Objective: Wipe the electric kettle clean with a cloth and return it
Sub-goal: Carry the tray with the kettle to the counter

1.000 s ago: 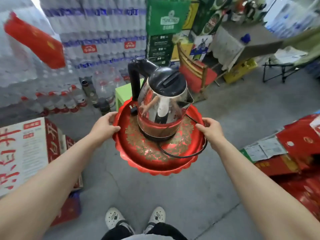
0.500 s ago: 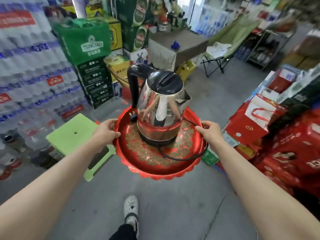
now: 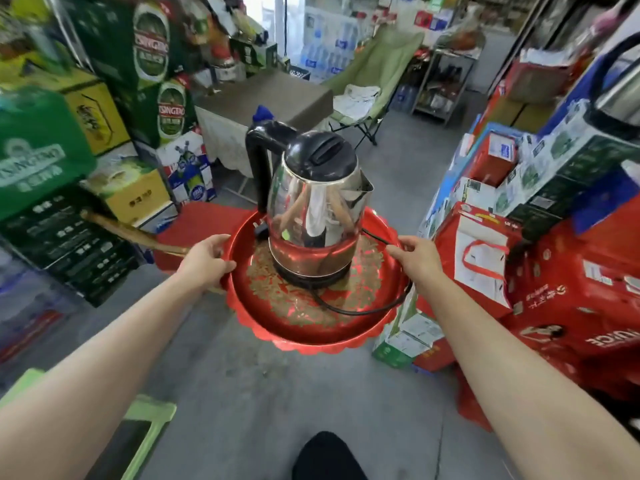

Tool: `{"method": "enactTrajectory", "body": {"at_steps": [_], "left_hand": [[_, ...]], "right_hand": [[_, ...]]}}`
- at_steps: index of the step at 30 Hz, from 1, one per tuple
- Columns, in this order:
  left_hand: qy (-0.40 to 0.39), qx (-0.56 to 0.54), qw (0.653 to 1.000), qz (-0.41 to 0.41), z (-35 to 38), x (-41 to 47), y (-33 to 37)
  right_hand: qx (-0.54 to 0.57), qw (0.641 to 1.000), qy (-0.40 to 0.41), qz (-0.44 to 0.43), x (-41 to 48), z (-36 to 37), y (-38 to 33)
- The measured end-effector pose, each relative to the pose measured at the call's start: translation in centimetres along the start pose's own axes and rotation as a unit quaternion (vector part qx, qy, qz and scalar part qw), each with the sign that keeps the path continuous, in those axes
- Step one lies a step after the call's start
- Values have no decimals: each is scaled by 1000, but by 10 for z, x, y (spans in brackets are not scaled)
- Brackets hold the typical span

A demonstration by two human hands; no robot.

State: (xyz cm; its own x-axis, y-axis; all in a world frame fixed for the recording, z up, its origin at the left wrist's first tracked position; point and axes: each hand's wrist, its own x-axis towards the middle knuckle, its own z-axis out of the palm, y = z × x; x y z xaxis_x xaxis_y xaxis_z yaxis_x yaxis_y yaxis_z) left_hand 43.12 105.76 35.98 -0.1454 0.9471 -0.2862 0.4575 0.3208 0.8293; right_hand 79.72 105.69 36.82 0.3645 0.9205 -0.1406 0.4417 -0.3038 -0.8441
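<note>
A shiny steel electric kettle (image 3: 313, 206) with a black lid and handle stands upright on its black base in the middle of a round red tray (image 3: 311, 327). Its black power cord (image 3: 360, 311) curls across the tray's front. My left hand (image 3: 206, 259) grips the tray's left rim and my right hand (image 3: 417, 259) grips the right rim, pinning the cord there. The tray is held in the air above the grey floor. No cloth is in view.
Green beer crates and cartons (image 3: 149, 64) are stacked on the left. Red gift boxes and bags (image 3: 568, 282) pile up on the right. A brown table (image 3: 270, 95) and a green folding chair (image 3: 377, 74) stand ahead. A green stool (image 3: 149, 424) is at lower left.
I have turned to the right while carrying the tray; the water bottle stacks left the view, and the table, chair and red boxes came nearer. Both hands keep their grip.
</note>
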Motion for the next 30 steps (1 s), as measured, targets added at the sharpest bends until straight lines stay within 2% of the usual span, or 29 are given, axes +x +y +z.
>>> {"method": "enactTrajectory", "body": {"at_steps": [6, 12, 23, 30], "left_hand": [[4, 16, 1000, 25, 41, 135, 74], [-3, -2, 1000, -3, 80, 269, 140], [0, -25, 1000, -3, 129, 528, 239], [-17, -35, 999, -4, 157, 689, 325]], "right_hand": [[10, 1000, 7, -6, 151, -1, -22], [36, 999, -5, 2, 312, -4, -49], [32, 999, -17, -15, 598, 26, -98], [30, 999, -14, 6, 777, 32, -141]]}}
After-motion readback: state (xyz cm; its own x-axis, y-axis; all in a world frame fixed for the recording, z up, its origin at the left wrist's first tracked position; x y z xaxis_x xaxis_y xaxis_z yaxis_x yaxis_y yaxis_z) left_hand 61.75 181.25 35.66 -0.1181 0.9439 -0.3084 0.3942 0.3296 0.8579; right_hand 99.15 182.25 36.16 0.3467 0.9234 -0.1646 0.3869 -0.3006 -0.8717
